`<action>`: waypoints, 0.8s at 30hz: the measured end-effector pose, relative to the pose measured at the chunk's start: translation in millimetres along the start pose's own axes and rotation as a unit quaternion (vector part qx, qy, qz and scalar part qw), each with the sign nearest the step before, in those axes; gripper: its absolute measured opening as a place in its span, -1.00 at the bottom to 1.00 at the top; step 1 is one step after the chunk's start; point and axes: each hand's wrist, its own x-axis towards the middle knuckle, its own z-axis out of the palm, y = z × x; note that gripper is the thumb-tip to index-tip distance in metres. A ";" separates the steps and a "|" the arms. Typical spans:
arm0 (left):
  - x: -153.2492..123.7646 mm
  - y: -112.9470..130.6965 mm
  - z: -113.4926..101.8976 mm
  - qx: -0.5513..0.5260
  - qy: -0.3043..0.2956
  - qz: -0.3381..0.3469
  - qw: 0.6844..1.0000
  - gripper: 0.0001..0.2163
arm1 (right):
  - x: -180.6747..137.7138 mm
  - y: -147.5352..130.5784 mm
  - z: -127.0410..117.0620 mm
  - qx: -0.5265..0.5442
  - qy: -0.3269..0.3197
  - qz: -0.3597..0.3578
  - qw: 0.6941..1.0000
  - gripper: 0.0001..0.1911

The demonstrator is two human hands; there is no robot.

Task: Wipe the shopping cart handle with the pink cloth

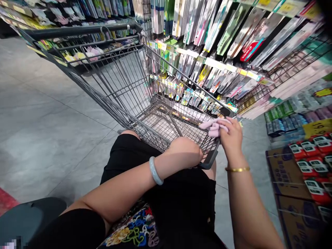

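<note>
A grey wire shopping cart (pixel 124 119) stands in front of me, its basket bare metal mesh inside. My left hand (pixel 184 152), with a pale bangle at the wrist, is closed on the near rim of the cart, close to its dark plastic corner; its fingertips are mostly hidden. My right hand (pixel 232 136), wearing a gold bracelet, is closed around a soft pink cloth item (pixel 214 127) with finger-like folds. That hand is at the cart's right near corner, and the pink item hangs over the rim.
Hanging toothbrush packs (pixel 228 38) fill the shelf rack behind the cart's right side. Another display (pixel 85 14) stands at the far left. Stacked cartons (pixel 287 173) and red packages (pixel 315 166) are at my right. Grey tiled floor (pixel 52 114) lies left of the cart.
</note>
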 end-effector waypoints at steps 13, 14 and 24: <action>0.8 0.5 -5.5 0.001 -0.013 0.022 1.000 -0.70 | -73.9 -59.5 -66.3 0.051 -0.029 -0.028 0.998 -0.80; 0.4 0.6 -6.6 0.004 -0.017 0.029 0.999 -0.70 | -84.9 -69.2 -75.3 0.060 -0.029 -0.014 0.998 -0.79; 12.1 10.6 -14.2 0.016 -0.022 0.031 0.999 -0.67 | -57.0 -44.1 -12.6 0.137 0.058 0.101 0.984 -0.68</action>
